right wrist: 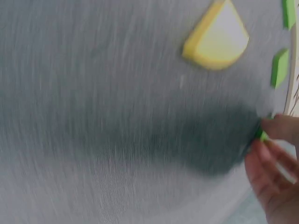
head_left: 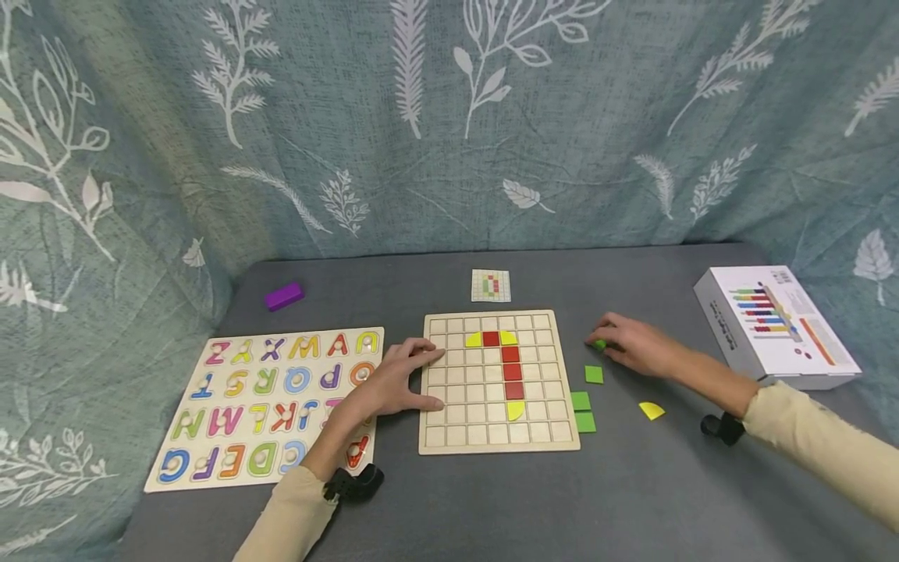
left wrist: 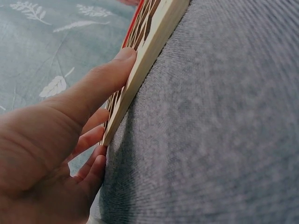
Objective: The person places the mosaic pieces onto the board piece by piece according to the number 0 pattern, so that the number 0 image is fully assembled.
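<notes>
The wooden grid board (head_left: 449, 442) lies flat on the table, with a hooked figure of red square tiles (head_left: 513, 372) and yellow quarter-circle tiles (head_left: 516, 410) set in its cells. My left hand (head_left: 393, 382) rests at the board's left edge, thumb and fingers spread apart along it. In the left wrist view the thumb (left wrist: 112, 72) touches the rim. To the right of the board, my right hand (head_left: 642, 346) pinches a small green tile (head_left: 599, 344) between thumb and fingers, low over the table. The fingers partly hide that tile.
Several green square tiles (head_left: 594, 375) and a yellow quarter-circle (head_left: 652, 410) lie right of the board. Behind it is a pattern card (head_left: 491, 286). An alphabet puzzle board (head_left: 281, 355) sits left, a purple block (head_left: 284, 297) beyond it. A white box (head_left: 779, 328) stands far right.
</notes>
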